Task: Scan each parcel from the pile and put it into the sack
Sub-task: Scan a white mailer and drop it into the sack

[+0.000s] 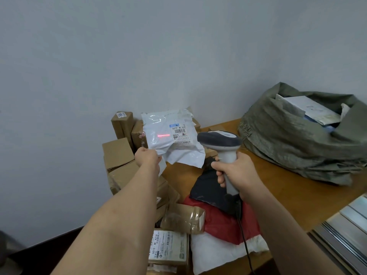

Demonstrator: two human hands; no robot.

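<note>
My left hand (148, 156) pinches the lower left corner of a white plastic mailer parcel (170, 137) and holds it up above the pile. Its shipping label faces me. A red laser line falls on the mailer just left of the label. My right hand (236, 171) grips the handle of a grey barcode scanner (220, 141), whose head points at the mailer. Its black cable runs down toward me. The grey-green woven sack (294, 141) lies open on the table at the right, with several parcels inside.
Brown cardboard boxes (119, 153) are stacked against the wall at the left. Below my hands lie a black mailer (210, 193), a red one (224, 223), a white one (218, 255) and taped labelled boxes (168, 247). The wooden table (288, 191) shows between pile and sack. Metal strips (349, 227) lie at right.
</note>
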